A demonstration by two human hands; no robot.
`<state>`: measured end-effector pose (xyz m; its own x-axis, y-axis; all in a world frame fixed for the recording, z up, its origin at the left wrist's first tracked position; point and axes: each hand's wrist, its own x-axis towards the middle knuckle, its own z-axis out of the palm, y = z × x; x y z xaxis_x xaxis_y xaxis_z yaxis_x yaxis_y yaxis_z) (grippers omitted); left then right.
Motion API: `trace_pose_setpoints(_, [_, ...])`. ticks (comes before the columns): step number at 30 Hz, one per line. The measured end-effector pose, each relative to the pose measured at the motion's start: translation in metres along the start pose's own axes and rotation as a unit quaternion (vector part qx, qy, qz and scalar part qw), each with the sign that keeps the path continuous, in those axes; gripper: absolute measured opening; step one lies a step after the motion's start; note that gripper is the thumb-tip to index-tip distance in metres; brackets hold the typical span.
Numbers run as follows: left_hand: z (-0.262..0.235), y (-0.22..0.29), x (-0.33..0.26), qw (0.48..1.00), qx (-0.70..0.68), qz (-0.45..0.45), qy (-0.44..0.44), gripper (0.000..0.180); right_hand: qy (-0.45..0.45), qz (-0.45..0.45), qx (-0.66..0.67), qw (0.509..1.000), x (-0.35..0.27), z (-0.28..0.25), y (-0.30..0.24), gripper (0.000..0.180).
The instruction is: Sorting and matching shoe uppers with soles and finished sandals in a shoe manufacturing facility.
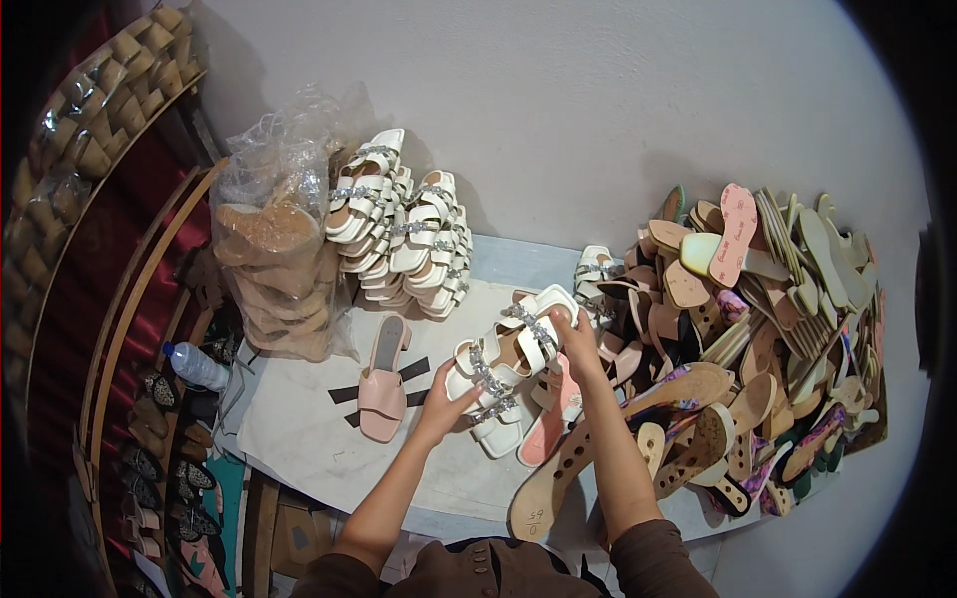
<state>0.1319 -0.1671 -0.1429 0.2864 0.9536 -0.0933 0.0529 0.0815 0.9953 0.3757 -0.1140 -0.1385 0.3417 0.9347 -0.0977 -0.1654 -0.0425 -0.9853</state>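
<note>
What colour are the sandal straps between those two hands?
The straps are white with silvery trim, best seen in the head view.

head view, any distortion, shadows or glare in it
Head view: black rim darkens both sides, and the wooden shelf at left bows; head view: a soft shadow falls on the wall beside the stacked white sandals; head view: highlights glint off the clear plastic bag.
</note>
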Motion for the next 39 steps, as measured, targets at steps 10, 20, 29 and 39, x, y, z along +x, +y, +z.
trace_pose_setpoints(10, [0.008,0.005,0.038,0.953,-0.245,0.063,0.165,0.057,-0.16,0.028,0.249,0.955,-0.04,0.093,-0.03,0.081])
trace_pose_setpoints(20, [-0.028,0.052,0.105,0.963,-0.175,0.089,0.185,0.053,-0.171,-0.069,0.137,0.973,0.016,0.151,-0.044,0.091])
trace_pose_setpoints(29, [-0.09,0.099,0.144,0.891,0.255,0.291,0.24,0.05,-0.147,-0.046,0.099,0.983,0.098,0.214,-0.067,0.088])
trace_pose_setpoints(39, [-0.106,0.081,0.166,0.885,0.352,0.273,0.136,0.051,-0.032,-0.177,-0.131,0.975,0.137,0.226,-0.025,0.075])
